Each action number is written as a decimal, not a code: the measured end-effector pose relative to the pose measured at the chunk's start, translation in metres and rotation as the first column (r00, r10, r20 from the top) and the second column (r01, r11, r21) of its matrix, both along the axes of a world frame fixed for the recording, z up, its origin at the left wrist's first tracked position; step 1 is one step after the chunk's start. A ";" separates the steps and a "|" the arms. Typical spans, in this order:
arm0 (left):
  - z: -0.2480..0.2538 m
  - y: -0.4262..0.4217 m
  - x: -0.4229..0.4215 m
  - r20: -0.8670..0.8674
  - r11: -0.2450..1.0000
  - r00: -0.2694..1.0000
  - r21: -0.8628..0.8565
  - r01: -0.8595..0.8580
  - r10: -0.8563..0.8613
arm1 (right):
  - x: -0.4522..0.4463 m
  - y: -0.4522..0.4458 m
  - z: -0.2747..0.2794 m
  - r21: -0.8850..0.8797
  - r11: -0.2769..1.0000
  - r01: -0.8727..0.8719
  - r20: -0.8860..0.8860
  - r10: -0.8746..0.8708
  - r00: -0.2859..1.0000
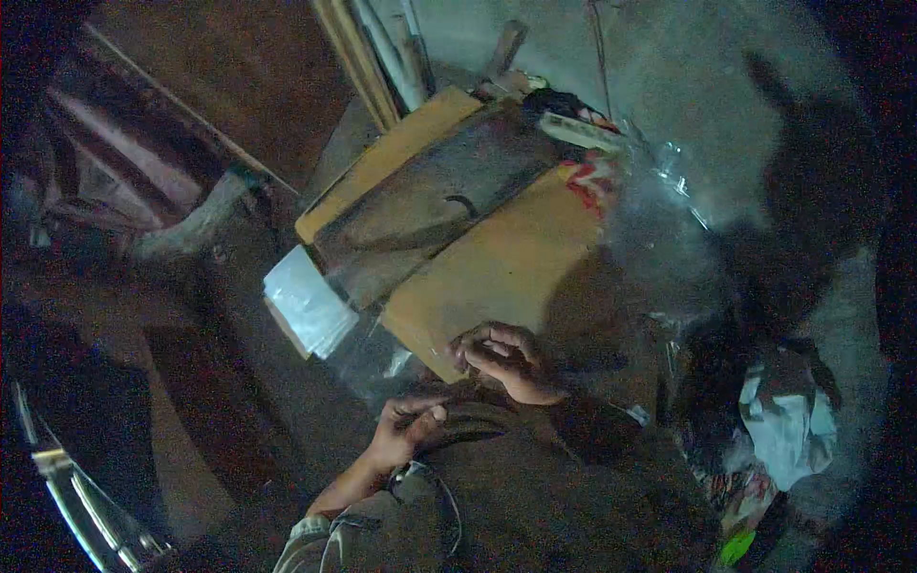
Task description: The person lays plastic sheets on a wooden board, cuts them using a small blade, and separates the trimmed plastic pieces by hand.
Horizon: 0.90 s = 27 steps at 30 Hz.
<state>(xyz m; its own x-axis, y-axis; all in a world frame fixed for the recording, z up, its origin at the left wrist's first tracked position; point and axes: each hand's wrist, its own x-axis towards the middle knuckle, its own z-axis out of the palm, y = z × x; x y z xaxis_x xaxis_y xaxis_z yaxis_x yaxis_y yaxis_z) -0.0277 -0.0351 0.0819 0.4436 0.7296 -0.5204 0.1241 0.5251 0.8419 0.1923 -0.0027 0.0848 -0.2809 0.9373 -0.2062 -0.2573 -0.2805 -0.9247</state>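
Observation:
Near the front edge of a yellowish board (487,277), my right hand (501,361) has its fingers curled with the tips together; what they hold, if anything, is too small to tell. Lower and to the left, my left hand (409,428) is closed, thumb against the fingers, beside some dark curved strips (468,420) close to my body. Whether it grips them is unclear. A dark, worn sheet (430,205) lies between the board and another yellowish strip (382,162) behind it. White papers (310,304) rest at the left end of these.
Clear plastic (669,220) lies right of the board. A crumpled white bag (788,420) sits at the right. Long poles (368,62) stand at the back. Metal bars (86,497) are at the lower left, and reddish cloth (129,158) lies at the upper left.

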 end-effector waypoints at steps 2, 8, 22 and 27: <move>0.012 0.000 0.011 0.136 0.954 0.978 0.276 0.114 -0.156 | 0.030 0.005 0.037 -0.008 0.999 0.038 0.035 -0.038 0.999; 0.010 -0.001 0.025 0.056 0.904 0.975 0.388 0.177 -0.215 | 0.162 -0.003 0.062 0.256 0.824 0.506 0.364 -0.567 0.739; 0.010 0.009 0.033 -0.085 0.938 0.961 0.210 0.277 -0.265 | 0.432 -0.062 -0.077 0.259 0.915 0.309 0.966 -0.250 -0.069; -0.012 0.013 0.032 -0.054 0.966 0.981 0.172 0.194 -0.187 | 0.445 -0.081 -0.091 0.317 0.832 0.455 0.948 -0.283 -0.142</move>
